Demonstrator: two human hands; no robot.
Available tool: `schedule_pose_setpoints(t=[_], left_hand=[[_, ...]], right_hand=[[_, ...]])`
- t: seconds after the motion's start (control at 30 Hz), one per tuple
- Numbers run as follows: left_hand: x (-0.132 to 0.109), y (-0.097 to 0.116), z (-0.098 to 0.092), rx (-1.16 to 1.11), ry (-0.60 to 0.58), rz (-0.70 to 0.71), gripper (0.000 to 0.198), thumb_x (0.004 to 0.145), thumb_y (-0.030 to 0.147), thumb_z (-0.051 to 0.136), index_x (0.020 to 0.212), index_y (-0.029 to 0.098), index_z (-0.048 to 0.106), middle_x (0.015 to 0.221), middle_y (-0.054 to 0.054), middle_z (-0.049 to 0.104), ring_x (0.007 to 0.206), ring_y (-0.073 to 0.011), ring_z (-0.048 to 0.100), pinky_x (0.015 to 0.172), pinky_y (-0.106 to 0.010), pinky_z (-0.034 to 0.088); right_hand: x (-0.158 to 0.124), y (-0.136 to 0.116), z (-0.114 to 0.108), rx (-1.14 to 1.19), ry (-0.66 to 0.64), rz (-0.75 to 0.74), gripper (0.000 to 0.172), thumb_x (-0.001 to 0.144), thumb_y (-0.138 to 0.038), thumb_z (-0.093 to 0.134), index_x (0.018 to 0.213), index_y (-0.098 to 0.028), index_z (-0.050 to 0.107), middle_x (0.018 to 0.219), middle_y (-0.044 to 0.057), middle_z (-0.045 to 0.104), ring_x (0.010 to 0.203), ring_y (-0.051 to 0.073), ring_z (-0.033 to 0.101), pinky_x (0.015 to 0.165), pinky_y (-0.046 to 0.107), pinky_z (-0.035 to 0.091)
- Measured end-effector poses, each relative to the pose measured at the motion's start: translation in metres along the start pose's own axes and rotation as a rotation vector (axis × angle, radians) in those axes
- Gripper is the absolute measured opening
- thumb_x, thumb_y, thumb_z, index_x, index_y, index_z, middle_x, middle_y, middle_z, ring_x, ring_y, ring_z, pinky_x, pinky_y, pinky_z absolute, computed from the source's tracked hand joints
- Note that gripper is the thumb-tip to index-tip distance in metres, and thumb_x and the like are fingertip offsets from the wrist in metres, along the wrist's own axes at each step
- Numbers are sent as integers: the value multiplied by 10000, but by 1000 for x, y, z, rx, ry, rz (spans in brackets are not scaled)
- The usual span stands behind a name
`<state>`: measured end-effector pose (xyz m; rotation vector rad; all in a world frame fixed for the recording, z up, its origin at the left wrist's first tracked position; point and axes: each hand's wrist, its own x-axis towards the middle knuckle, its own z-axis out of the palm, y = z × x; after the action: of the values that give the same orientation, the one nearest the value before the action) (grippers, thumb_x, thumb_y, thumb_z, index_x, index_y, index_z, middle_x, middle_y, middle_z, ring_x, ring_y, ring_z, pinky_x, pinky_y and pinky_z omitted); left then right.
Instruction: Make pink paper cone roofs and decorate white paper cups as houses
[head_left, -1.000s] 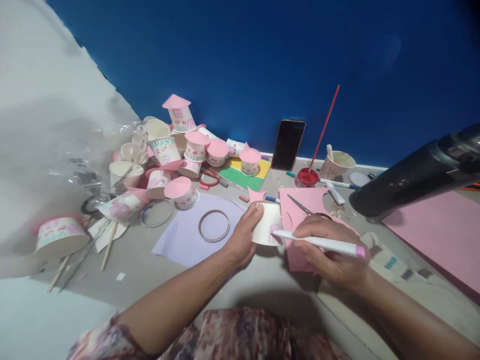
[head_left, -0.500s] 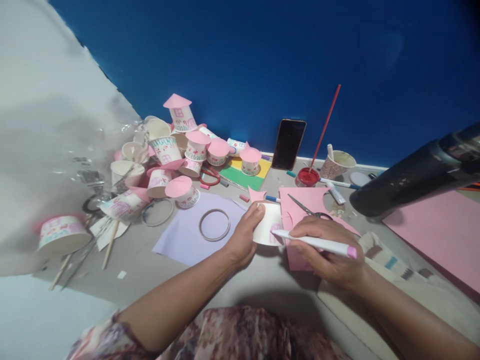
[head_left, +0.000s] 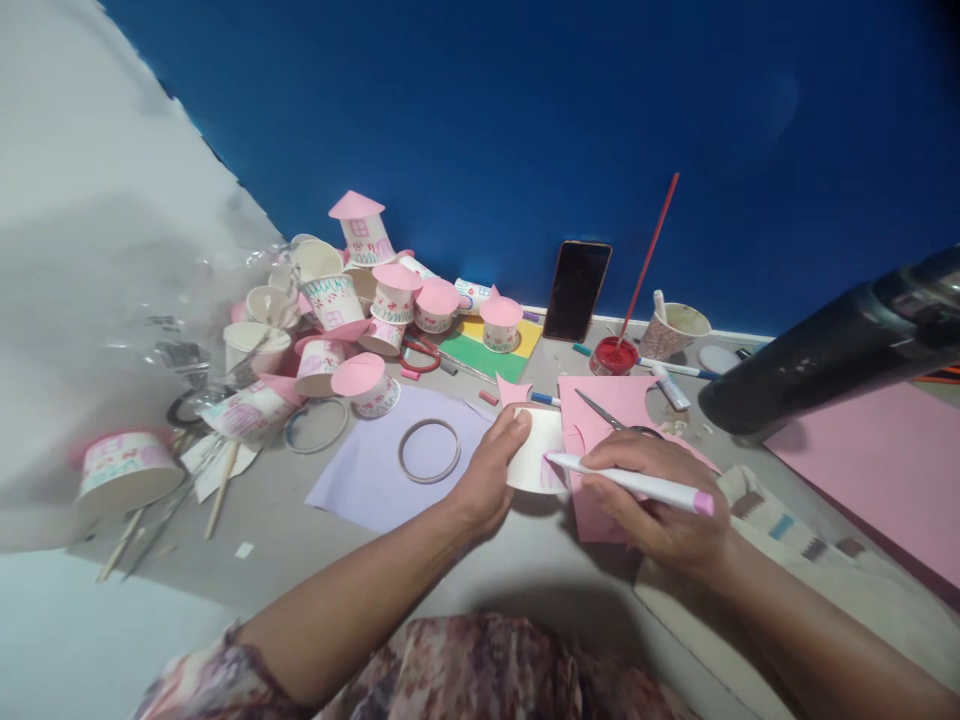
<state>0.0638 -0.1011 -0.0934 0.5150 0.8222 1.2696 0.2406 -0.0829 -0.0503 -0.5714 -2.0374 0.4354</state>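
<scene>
My left hand (head_left: 491, 465) is closed around a white paper cup (head_left: 534, 450), thumb on its side near the rim. Between the fingers of my right hand (head_left: 660, 500) is a white felt-tip pen (head_left: 637, 483) with a pink end. Its tip meets the cup's lower right side, where pink-purple strokes show. Just behind my right hand, scissors (head_left: 598, 410) lie on a cut pink paper sheet (head_left: 589, 520). A roll of tape (head_left: 429, 450) rests on a lilac sheet (head_left: 360, 480) to the left of my left hand.
Decorated paper cups with pink paper roofs (head_left: 357, 206) are piled at the back left beside clear plastic (head_left: 165, 310). Against the blue wall leans a phone (head_left: 577, 290). A red paint jar (head_left: 614, 356) holds a stick. A dark cylinder (head_left: 817, 345) juts in from the right, above a cloth (head_left: 772, 560).
The pen tip has shifted slightly up on the cup, and more of the pink-purple strokes below it are visible. Both hands keep their hold.
</scene>
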Motion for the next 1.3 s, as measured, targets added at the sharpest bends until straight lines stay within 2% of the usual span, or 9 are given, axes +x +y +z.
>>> schedule_pose_setpoints(t=[0.3, 0.6, 0.83, 1.07, 1.3], left_hand=[[0, 0, 1, 20, -5, 11, 516, 738, 571, 836, 1008, 169, 660, 897, -59, 740, 912, -271, 710, 768, -329, 513], [-1, -1, 1, 24, -13, 6, 529, 743, 588, 831, 1023, 174, 659, 915, -58, 743, 881, -258, 707, 762, -327, 512], [0, -4, -1, 21, -13, 21, 501, 771, 589, 814, 1019, 180, 664, 761, 0, 679, 753, -199, 667, 654, -271, 453], [-1, -6, -3, 42, -19, 20, 486, 789, 585, 798, 1018, 182, 653, 882, -30, 718, 844, -219, 687, 716, -290, 469], [0, -6, -3, 33, -10, 5, 497, 757, 600, 820, 976, 184, 658, 833, -16, 689, 783, -192, 651, 714, -280, 461]], right_hand=[[1, -1, -1, -8, -25, -23, 122, 903, -126, 651, 942, -220, 719, 719, 41, 765, 609, 189, 724, 584, 287, 575], [0, -2, -1, -36, -4, -37, 97, 911, -124, 647, 920, -199, 709, 722, 44, 761, 609, 179, 718, 591, 278, 566], [0, -2, 0, -90, -1, -4, 104, 932, -145, 634, 871, -207, 690, 678, 25, 746, 576, 168, 696, 567, 276, 543], [-1, -1, -1, -119, 2, -8, 118, 943, -156, 627, 857, -203, 693, 701, 33, 765, 587, 170, 715, 566, 269, 544], [-1, -2, -1, -113, 8, 23, 129, 937, -156, 628, 832, -206, 685, 680, 25, 759, 579, 166, 713, 564, 263, 536]])
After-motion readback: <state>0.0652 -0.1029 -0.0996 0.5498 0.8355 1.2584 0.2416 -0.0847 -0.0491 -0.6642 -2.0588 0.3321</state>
